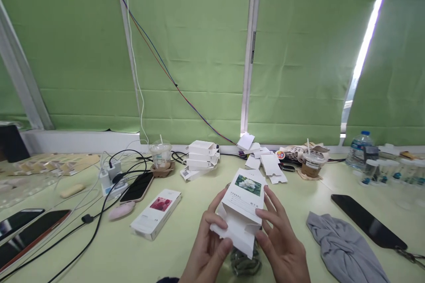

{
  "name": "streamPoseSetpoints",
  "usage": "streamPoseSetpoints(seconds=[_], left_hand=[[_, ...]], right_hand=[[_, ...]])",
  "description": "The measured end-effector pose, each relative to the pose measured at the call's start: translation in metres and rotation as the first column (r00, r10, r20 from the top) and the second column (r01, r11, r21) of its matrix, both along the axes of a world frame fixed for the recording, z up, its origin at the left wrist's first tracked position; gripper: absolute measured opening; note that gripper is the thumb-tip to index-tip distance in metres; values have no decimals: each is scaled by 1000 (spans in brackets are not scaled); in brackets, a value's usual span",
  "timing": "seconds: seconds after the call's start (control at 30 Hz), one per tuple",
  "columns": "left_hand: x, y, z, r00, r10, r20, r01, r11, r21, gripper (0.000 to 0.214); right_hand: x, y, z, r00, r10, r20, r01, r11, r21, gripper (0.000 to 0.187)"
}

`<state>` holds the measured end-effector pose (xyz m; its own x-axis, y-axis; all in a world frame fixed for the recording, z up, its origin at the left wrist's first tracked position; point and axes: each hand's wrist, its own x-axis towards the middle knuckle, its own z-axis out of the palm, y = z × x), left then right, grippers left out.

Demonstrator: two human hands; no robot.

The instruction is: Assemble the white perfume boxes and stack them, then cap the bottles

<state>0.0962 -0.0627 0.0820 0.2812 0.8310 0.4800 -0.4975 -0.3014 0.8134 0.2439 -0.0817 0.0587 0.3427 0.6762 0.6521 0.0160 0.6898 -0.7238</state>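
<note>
A white carton [239, 205] with a white-flower picture is held up between both hands, its near end open and the flaps sticking out. My left hand [212, 234] grips the carton's left edge, thumb and fingers near a flap. On the other side, my right hand [280, 234] has its fingers closed along the right edge. Below the carton lies a clear bag of dark green contents [246, 261], partly hidden by the carton and hands. To the left rests another white carton [156, 214] with a pink-flower picture.
Behind are a stack of white cartons [201, 159] and a pile of white card pieces [265, 163]. Drink cups [161, 154] stand farther back. Cables [99, 221] and phones [137, 186] lie left; grey cloth [343, 247], a phone [367, 221] and small jars [383, 170] right.
</note>
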Motion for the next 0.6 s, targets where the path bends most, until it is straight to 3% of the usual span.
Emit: streamPoseSetpoints(seconds=[0.2, 0.37, 0.47, 0.6], left_hand=[[-4, 3, -3, 986, 160, -43, -159, 987, 30, 23], [-5, 0, -2, 980, 187, -64, -188, 982, -12, 36], [-3, 0, -2, 963, 247, -108, -236, 966, 106, 27], [3, 0, -6, 923, 374, -86, -336, 895, 293, 20]], right_hand=[[-11, -8, -1, 998, 20, -51, -19, 999, 27, 17], [-15, -11, 0, 988, 108, -110, -97, 990, 101, 3], [-15, -12, -2, 1000, -12, 15, 10, 993, 117, 17], [-16, -15, -5, 989, -135, 64, 128, 987, 102, 16]])
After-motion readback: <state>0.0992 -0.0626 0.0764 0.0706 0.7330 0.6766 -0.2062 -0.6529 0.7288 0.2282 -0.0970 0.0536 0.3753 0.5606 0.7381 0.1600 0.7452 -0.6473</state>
